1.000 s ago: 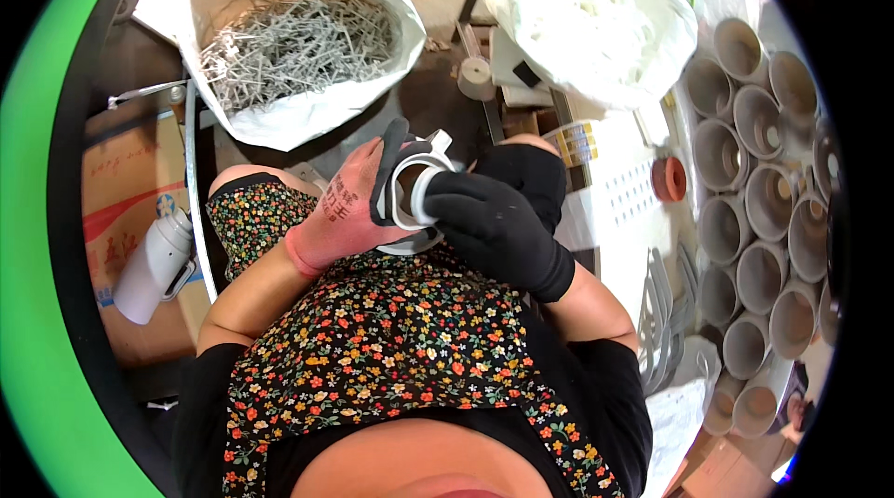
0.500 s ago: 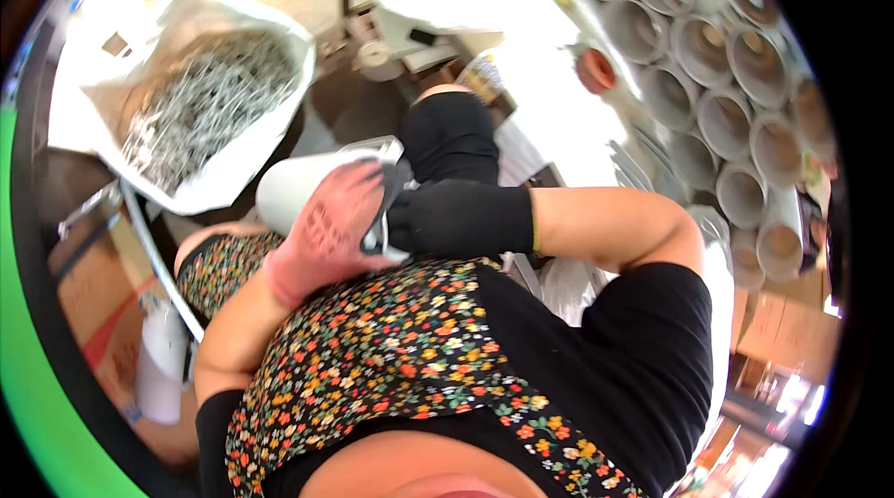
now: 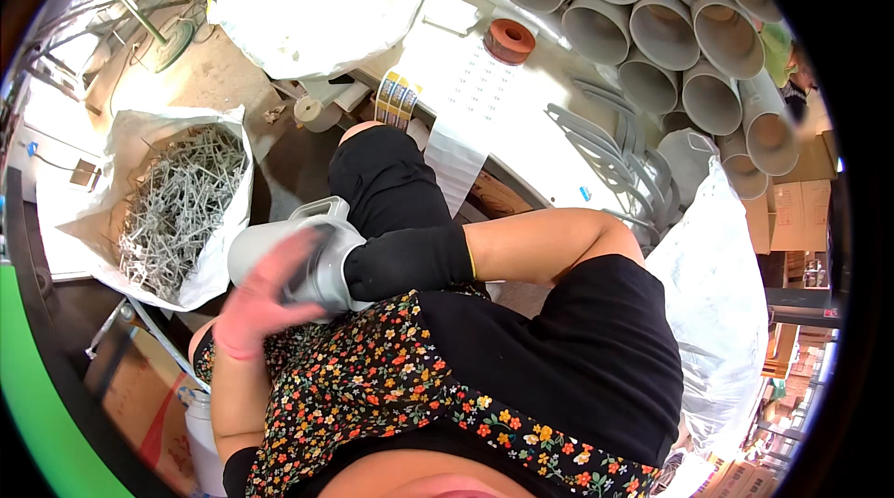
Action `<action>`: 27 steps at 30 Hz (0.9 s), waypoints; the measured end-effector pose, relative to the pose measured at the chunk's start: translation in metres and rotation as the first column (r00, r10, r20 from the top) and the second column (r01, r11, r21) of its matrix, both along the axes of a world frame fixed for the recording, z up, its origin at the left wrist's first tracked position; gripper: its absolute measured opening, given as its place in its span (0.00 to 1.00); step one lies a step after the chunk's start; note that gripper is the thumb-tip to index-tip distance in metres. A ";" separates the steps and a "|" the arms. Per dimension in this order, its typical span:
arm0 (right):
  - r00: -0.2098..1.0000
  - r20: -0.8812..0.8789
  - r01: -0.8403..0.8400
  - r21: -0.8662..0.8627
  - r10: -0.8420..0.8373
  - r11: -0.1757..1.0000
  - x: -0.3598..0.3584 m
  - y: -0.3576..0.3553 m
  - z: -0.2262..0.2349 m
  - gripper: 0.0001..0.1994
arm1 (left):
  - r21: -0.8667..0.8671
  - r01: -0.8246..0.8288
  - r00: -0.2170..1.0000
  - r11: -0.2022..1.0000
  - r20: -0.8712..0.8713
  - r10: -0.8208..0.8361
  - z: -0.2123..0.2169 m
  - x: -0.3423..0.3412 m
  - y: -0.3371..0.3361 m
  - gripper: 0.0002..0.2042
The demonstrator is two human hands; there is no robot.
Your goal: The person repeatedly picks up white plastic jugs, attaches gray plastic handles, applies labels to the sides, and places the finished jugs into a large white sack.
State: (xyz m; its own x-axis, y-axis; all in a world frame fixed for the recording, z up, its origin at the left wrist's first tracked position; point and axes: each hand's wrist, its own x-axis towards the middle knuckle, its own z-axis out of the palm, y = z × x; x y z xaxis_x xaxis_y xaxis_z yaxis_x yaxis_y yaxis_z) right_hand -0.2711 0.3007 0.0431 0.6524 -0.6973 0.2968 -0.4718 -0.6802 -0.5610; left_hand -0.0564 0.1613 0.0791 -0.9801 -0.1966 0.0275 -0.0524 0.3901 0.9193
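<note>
Across the floral-aproned lap (image 3: 340,354), right of the white sack (image 3: 79,251) | apparently worked inside the grey handled cylinder (image 3: 346,239) with black-gloved right hand (image 3: 405,263), could not tell hidden fingers' grip | half-spread pink-gloved left hand (image 3: 267,298) over it, too blurred to confirm hold | next, probably called for steadying

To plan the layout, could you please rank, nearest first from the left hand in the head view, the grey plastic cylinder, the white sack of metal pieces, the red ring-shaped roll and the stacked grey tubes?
From the left hand:
1. grey plastic cylinder, just right
2. white sack, upper left
3. red roll, upper right
4. stacked grey tubes, farther right
</note>
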 end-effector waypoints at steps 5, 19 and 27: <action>0.990 0.110 0.087 0.025 -0.089 0.996 -0.005 0.015 -0.016 0.05 | -0.639 -0.570 0.579 0.517 0.134 0.804 -0.113 0.039 -0.142 0.23; 0.020 0.025 0.823 -0.569 -0.999 0.002 -0.365 -0.028 -0.075 0.19 | 0.454 -0.819 0.471 0.351 0.180 0.864 -0.132 0.083 -0.172 0.24; 0.117 -0.184 0.825 -0.529 -0.976 0.199 -0.346 -0.007 -0.081 0.20 | 0.456 -0.819 0.376 0.347 -0.030 0.926 0.011 0.108 -0.175 0.20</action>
State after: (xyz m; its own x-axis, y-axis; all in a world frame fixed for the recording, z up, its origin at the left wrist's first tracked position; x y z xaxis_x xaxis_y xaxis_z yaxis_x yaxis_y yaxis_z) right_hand -0.6173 0.2933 -0.0378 -0.3347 -0.8019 0.4949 -0.9266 0.3757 -0.0179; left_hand 0.0519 -0.0133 0.0900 -0.1955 -0.9800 -0.0362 0.0586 -0.0485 0.9971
